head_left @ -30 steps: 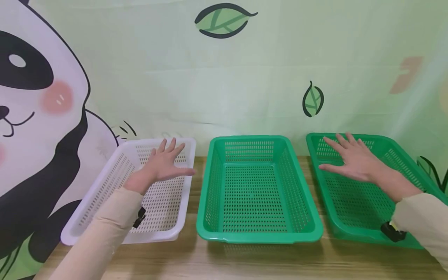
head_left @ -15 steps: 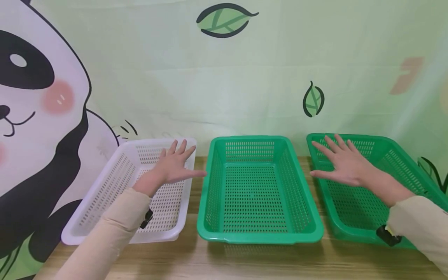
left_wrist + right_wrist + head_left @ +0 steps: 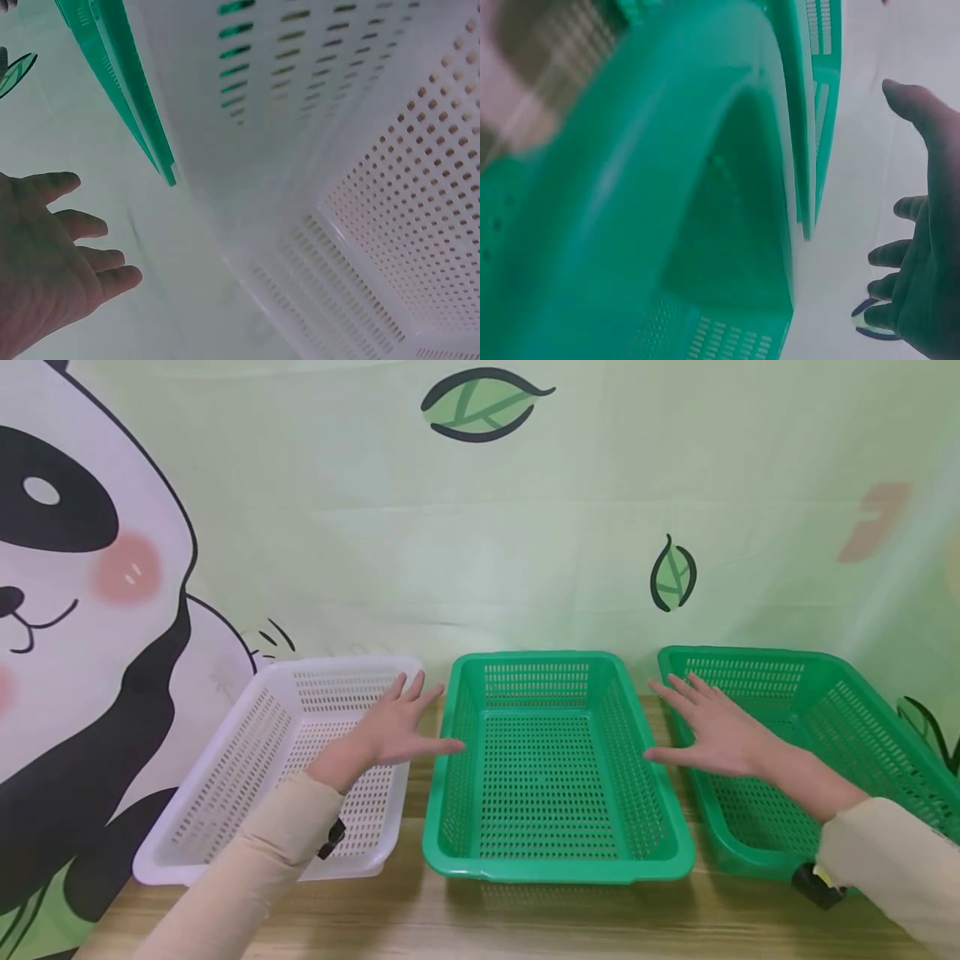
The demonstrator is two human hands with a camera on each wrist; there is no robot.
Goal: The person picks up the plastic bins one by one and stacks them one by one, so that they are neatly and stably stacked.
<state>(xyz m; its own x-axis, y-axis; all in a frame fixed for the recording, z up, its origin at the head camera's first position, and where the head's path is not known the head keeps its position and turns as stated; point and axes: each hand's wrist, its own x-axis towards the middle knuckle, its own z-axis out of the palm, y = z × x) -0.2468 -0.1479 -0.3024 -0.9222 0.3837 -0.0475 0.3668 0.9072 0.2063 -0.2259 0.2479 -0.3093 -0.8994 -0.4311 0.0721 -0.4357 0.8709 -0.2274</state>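
A green plastic basket (image 3: 555, 871) sits in the middle of the row, with nothing in it. My left hand (image 3: 393, 731), fingers spread and thumb pointing right, hovers over the gap between this basket and the white basket (image 3: 258, 681). Over the left rim of the right-hand green basket (image 3: 750, 858) is my right hand (image 3: 716, 731), its fingers spread and its thumb toward the middle basket. Neither hand holds anything. The left wrist view shows the left hand (image 3: 52, 262) apart from the white basket's wall; the right wrist view shows the right hand (image 3: 930, 247) apart from the green rim.
All three baskets stand side by side on a wooden table (image 3: 480, 927). Behind them hangs a pale green cloth (image 3: 555, 527) printed with a panda and leaves. Small black devices are on both wrists, near the beige sleeves (image 3: 247, 868).
Both hands have moved inward toward the middle basket, the left one rightward and the right one leftward, and slightly lower in the view. The baskets have stayed in place.
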